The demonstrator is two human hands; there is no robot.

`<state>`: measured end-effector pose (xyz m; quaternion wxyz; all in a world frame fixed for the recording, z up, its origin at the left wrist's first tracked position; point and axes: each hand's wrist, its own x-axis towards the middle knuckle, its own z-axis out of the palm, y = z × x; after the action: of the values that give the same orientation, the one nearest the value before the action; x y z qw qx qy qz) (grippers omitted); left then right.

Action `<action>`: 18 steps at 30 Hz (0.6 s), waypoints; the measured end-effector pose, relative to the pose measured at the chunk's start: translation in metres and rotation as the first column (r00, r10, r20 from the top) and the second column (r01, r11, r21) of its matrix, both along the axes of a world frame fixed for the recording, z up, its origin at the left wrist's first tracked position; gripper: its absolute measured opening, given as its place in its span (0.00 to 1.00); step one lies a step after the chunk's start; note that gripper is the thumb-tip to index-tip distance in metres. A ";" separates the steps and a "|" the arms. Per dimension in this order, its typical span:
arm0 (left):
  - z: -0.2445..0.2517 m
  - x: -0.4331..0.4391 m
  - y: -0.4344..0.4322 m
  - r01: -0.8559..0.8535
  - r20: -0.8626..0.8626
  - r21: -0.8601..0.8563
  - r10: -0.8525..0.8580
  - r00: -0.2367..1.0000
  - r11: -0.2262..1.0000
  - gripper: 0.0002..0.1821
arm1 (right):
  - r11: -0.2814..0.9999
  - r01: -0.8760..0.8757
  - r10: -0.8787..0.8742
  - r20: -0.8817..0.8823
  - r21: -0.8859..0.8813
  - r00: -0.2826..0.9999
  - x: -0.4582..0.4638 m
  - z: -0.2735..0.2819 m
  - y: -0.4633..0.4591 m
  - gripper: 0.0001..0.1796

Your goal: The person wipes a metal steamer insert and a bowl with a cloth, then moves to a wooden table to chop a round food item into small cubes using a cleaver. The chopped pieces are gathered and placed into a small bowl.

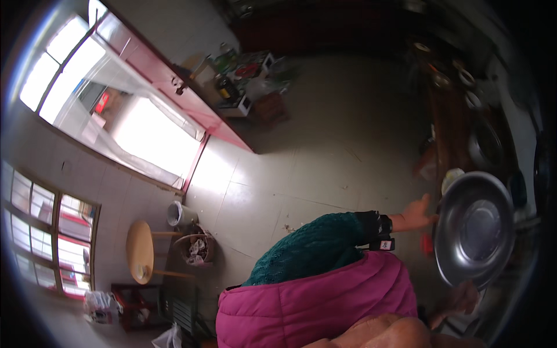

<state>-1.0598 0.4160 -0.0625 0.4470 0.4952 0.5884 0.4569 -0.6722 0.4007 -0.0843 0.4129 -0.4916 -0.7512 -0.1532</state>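
Observation:
A wide stainless steel basin is at the right, by the front edge of a dark counter. Its bottom looks pale and shiny; whether it holds water I cannot tell. My left hand, in a green knitted sleeve with a black wrist strap, reaches the basin's near rim. The thumb stands up, apart from the rim, and a finger meets the edge; any grip is hidden. Blurred and in shadow, my right hand is closed at the lower rim. Beside the basin shows a pale yellow and white object.
Along the brown counter stand bowls and a metal pan. A pink door stands ajar, with a crowded low stand behind it. Near the left wall are a round wooden stool, a bin and a basket.

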 end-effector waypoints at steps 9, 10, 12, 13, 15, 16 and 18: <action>0.076 -0.222 -0.010 0.351 -0.797 0.107 -0.131 0.590 0.930 0.41 | 0.704 -0.552 0.687 0.231 -0.447 0.689 -0.328 0.120 0.070 0.14; 0.078 -0.236 -0.011 0.343 -0.812 0.027 -0.180 0.555 0.939 0.40 | 0.666 -0.633 0.741 0.258 -0.395 0.620 -0.362 0.127 0.079 0.17; 0.081 -0.259 -0.010 0.309 -0.845 -0.024 -0.184 0.503 0.951 0.37 | 0.667 -0.646 0.745 0.340 -0.372 0.574 -0.412 0.138 0.085 0.17; 0.079 -0.273 -0.012 0.278 -0.862 0.005 -0.137 0.489 0.961 0.35 | 0.665 -0.651 0.746 0.372 -0.366 0.552 -0.439 0.142 0.091 0.17; 0.071 -0.301 -0.015 0.188 -0.885 0.117 0.017 0.466 0.975 0.32 | 0.625 -0.695 0.772 0.411 -0.354 0.485 -0.485 0.151 0.106 0.18; 0.068 -0.321 -0.016 0.128 -0.887 0.201 0.125 0.444 0.971 0.30 | 0.603 -0.717 0.784 0.428 -0.351 0.450 -0.507 0.155 0.116 0.18; 0.063 -0.352 -0.018 0.019 -0.908 0.260 0.238 0.346 0.965 0.28 | 0.477 -0.841 0.837 0.425 -0.256 0.345 -0.547 0.163 0.142 0.19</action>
<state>-1.4117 0.3981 0.0009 -0.0577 0.6728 0.7136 0.1865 -1.2189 0.5425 0.0788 0.2262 0.0218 -0.9729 -0.0434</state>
